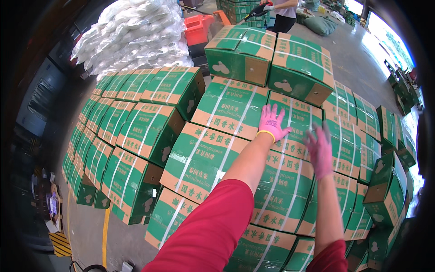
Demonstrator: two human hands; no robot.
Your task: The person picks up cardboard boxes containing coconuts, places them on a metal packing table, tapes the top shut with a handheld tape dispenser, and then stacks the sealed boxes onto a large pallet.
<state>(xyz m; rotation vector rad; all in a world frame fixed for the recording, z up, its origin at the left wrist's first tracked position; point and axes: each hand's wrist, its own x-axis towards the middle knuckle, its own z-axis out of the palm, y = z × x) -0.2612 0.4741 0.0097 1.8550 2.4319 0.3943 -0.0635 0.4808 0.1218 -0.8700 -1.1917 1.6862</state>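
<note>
My left hand (272,123), in a pink glove with a yellow cuff, lies spread across the seam between two strapped green-and-brown cardboard cartons (228,103). Slightly blurred, my right hand (320,149) wears a pink glove with darker fingertips. It is over the right side of the neighbouring carton (299,119), fingers apart; whether it touches is unclear. Neither hand holds anything. Beyond my hands, two cartons, one on the left (238,54) and one on the right (300,66), sit a layer higher. White straps band the cartons, which bear writing.
To the left stands another carton stack (136,132). White filled sacks (132,37) are piled behind it. A person (285,13) grips a dark handle near a red-orange machine part (197,29). A green sack (320,24) lies on the floor. More cartons (384,190) lean at right.
</note>
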